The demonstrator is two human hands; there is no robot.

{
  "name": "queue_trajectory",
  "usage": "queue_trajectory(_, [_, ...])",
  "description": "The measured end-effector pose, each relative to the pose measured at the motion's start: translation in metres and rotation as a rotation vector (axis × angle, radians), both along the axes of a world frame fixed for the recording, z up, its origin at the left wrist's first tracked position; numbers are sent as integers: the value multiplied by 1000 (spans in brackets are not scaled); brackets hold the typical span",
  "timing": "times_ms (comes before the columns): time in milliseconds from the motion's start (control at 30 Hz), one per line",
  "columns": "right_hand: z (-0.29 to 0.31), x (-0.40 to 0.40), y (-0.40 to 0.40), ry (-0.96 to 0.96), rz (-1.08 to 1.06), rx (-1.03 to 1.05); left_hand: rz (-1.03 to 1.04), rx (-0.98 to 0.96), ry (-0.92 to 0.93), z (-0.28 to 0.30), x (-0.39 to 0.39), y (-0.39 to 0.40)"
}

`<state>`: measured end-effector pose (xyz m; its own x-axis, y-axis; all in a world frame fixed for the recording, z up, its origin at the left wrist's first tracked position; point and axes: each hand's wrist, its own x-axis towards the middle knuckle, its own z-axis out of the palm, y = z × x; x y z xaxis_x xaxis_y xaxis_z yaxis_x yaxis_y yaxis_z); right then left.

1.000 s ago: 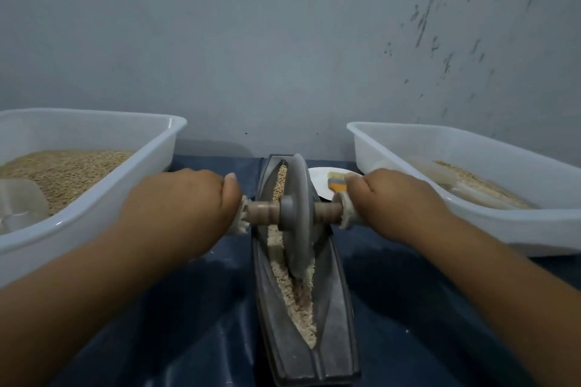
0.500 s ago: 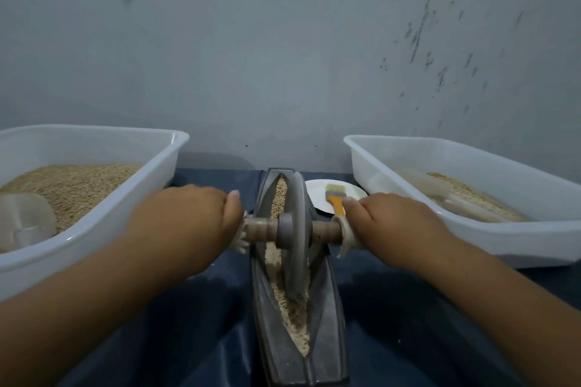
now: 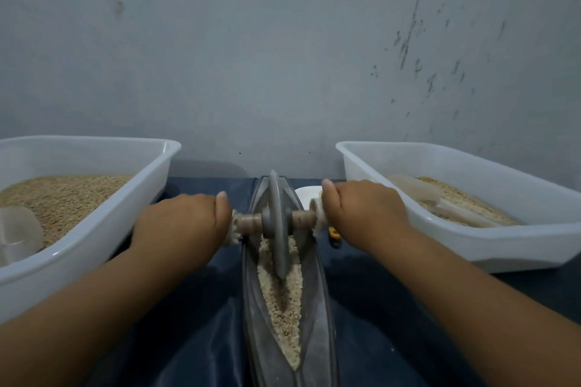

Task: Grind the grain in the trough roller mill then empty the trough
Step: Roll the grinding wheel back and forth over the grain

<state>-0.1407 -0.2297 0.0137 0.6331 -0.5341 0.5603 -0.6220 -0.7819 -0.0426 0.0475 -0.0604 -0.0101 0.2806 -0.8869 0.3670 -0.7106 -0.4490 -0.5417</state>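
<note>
Grain (image 3: 281, 308), pale and crushed to coarse crumbs, is lying along the bottom of the long, narrow, dark grey metal trough (image 3: 317, 317), which is sitting in the middle of the dark blue cloth-covered worktop (image 3: 377, 308) and running from the near edge toward the wall. A grey metal disc roller (image 3: 277, 223) is standing upright in the trough toward its far end, its lower rim sinking into the grain. A wooden axle (image 3: 248, 222) is passing through the disc's hub. The left hand (image 3: 182, 226) is clenching around the axle's left end, thumb lying on top, and the right hand (image 3: 361, 214) is gripping the right end the same way. A white plastic tub (image 3: 94, 239) holding whole grain and a translucent scoop (image 3: 19, 232) is sitting by the left edge. Another white plastic tub (image 3: 503, 242), at the right edge, is holding ground grain and a second translucent scoop (image 3: 440, 204). A small white plate (image 3: 306, 193) is showing just behind the right hand.
</note>
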Motion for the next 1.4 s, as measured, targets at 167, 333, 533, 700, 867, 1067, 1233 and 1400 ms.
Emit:
queue_trajectory(167, [-1,20,-8,-86,-29,-119,2,-105,27,3,5,-20])
queue_trajectory(333, [-5,1,-6,-1,35,-7,-29,-53,-69,2,-1,-7])
queue_trajectory(533, [12,-36,14,209,34,378,-120,167,-12,21,-25,24])
queue_trajectory(700, [34,-57,29,408,69,631,-185,185,45,33,-34,38])
queue_trajectory(867, [22,-25,13,297,-31,490,-74,107,-28,17,-20,16])
queue_trajectory(1067, [-7,16,-11,-128,-52,-128,54,-105,-73,3,0,-21])
queue_trajectory(1233, [-9,14,-15,-57,-44,-108,25,-141,-15,5,1,-23])
queue_trajectory(1400, [6,-22,5,204,22,96,-95,-14,-3,13,-23,10])
